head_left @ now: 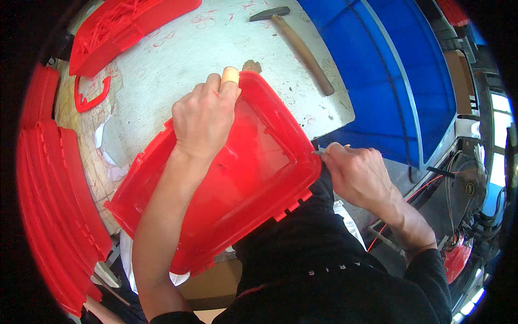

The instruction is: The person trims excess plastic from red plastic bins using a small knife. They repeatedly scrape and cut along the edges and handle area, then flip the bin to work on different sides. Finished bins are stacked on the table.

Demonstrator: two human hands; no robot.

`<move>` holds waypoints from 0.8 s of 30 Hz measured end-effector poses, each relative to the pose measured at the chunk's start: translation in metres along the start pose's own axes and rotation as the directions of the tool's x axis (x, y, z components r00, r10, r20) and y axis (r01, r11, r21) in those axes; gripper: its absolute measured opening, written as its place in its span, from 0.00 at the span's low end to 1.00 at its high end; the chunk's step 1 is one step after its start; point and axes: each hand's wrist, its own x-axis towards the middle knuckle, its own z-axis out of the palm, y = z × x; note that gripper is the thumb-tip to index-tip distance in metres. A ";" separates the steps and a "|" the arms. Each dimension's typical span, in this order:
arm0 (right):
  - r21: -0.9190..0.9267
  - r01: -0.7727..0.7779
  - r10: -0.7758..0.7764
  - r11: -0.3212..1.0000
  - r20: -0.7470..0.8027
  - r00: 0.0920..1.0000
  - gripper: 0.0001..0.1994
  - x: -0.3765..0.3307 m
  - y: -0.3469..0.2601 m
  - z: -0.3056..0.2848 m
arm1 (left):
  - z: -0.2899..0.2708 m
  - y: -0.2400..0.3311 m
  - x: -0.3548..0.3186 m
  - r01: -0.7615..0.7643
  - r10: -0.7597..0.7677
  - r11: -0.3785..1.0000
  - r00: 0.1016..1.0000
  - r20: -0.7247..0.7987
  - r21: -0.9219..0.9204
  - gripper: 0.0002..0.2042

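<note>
While left hand (205, 116) grips red tray (232, 178), right hand (362, 175) pinches small tool (319, 152). Upper centre: hammer (303, 53) on tabletop (216, 46); upper right: blue crate (372, 86).

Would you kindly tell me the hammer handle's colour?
The hammer handle is brown, clearest in the head view.

The left hand (202, 116) grips the far rim of a shallow, rectangular red plastic tray (280, 110); the right hand (362, 175) holds a small, slim grey tool (319, 152) at its right corner. Beyond, a dark-headed, wooden-handled hammer (299, 47) lies on a pale flat board (162, 75), near a big blue plastic crate (372, 81)
</note>
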 end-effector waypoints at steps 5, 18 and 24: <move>0.123 -0.013 0.003 0.992 0.084 0.997 0.11 -0.025 0.010 -0.007 | -0.001 0.000 0.001 0.005 -0.005 1.000 1.000 0.011 0.007 0.12; 0.054 0.110 -0.087 0.992 -0.331 0.940 0.06 0.013 -0.005 0.035 | -0.002 -0.001 -0.001 0.006 -0.006 1.000 1.000 -0.007 -0.002 0.13; 0.290 -0.125 0.141 0.949 -0.033 0.990 0.07 -0.015 0.019 0.017 | -0.001 -0.005 -0.001 0.029 -0.029 0.999 1.000 0.005 0.024 0.12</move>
